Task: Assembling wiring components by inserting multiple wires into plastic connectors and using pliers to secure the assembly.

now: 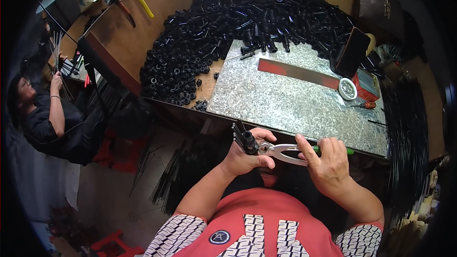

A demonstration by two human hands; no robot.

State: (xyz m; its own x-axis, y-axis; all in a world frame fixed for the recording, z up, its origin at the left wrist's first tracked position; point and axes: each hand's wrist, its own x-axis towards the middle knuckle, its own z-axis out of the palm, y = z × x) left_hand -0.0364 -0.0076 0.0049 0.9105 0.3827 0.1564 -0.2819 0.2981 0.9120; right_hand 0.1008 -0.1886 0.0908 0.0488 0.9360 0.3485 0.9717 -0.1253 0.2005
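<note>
Close to the table's front edge, my left hand [243, 159] is closed around a bundle of thin black rods with a black tubular fitting [248, 142] at their ends. My right hand [332, 166] is wrapped around silver pliers [284, 153] with a green grip showing past the fingers. The pliers' jaws sit beside the black fitting, between my left thumb and fingers; whether they pinch anything is too small to tell. My right index finger points up along the handle.
A heap of black tubular parts [266, 14] and ring-shaped parts [166, 69] covers the table's back and left. On the metal sheet [285, 100] lie a flat red-grey bar [300, 73], a white bowl [347, 89] and a screwdriver [365, 105]. A phone [352, 52] stands behind; a co-worker [52, 114] sits left.
</note>
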